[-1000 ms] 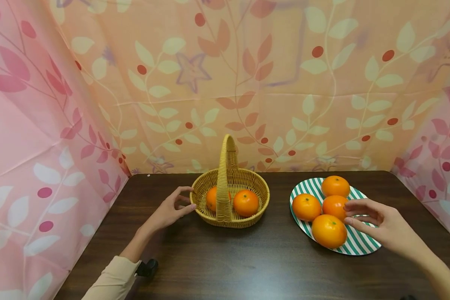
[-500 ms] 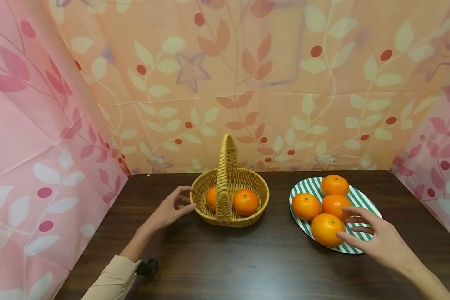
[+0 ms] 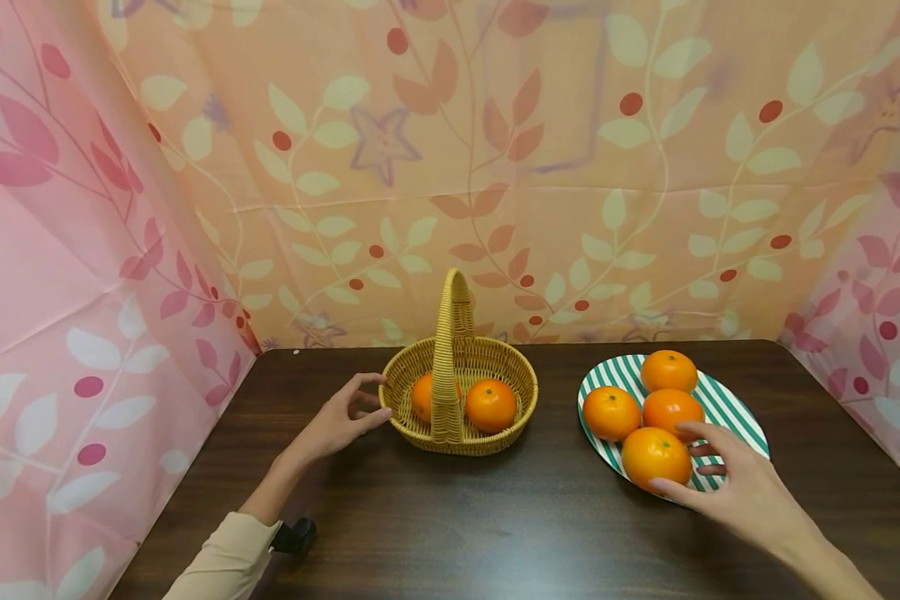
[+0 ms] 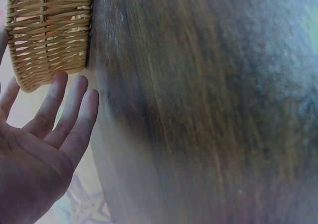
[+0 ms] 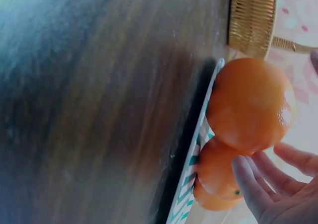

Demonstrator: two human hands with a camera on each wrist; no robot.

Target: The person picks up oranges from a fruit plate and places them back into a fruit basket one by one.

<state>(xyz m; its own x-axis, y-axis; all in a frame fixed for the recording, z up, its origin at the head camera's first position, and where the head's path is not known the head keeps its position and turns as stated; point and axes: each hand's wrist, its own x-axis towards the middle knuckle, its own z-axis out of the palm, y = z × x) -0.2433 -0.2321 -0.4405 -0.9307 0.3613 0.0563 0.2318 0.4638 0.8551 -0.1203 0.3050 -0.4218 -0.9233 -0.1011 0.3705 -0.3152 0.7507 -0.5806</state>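
At the left end of the yellow wicker basket (image 3: pixel 487 448), my left hand (image 3: pixel 341 421) has its thumb and fingertips at the rim. Its fingers (image 4: pixel 82 102) look relaxed beside the woven wall in the left wrist view. Two oranges, one (image 3: pixel 491 406) in plain sight and one (image 3: pixel 423 397) partly behind the handle, lie in the basket. My right hand (image 3: pixel 742 492) spreads over the right side of a green-and-white striped plate (image 3: pixel 738 417). Its thumb and fingers reach around the front orange (image 3: pixel 654 460), fingertips (image 5: pixel 243 167) right beside it in the right wrist view.
Behind the front orange, a left orange (image 3: pixel 612 413), a middle orange (image 3: pixel 672 410) and a back orange (image 3: pixel 669 372) share the plate. The dark wooden table (image 3: pixel 487 525) spans between basket and plate. Patterned cloth (image 3: pixel 495 167) hangs behind and at both sides.
My right hand has moved left and toward the front of the plate, from beside the middle orange to around the front one. My left hand stays at the basket's rim.
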